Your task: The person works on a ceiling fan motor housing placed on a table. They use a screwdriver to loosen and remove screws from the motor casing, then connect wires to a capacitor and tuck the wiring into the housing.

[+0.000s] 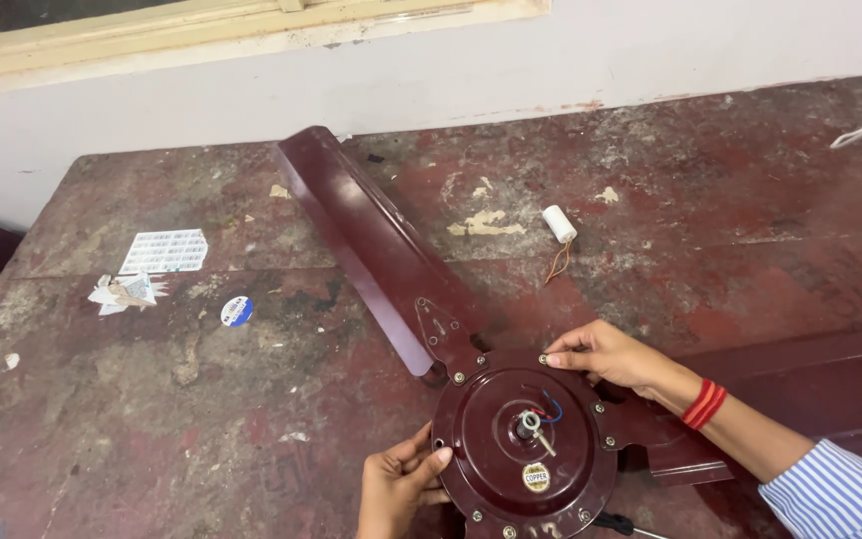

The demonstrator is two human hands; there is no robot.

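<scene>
**Maroon fan body held steady by two hands on a worn desk**

Maroon metal is the main thing here: a ceiling fan lies at the near edge of the desk, with its round motor body facing up. A short shaft with red and blue wires stands at the centre. One long blade reaches toward the far left; another blade goes off to the right.

The left hand rests on the near left rim of the round body. Its grip is loose, with the fingers pressing the edge and not closed around anything, probably to keep the body from turning. The right hand lies on the far right rim, its fingertips pinched at a small screw; I cannot tell if it really holds the screw.

Farther away on the desk lie a small white cylinder with brown wires, a round blue and white sticker, and some scraps of paper.
</scene>
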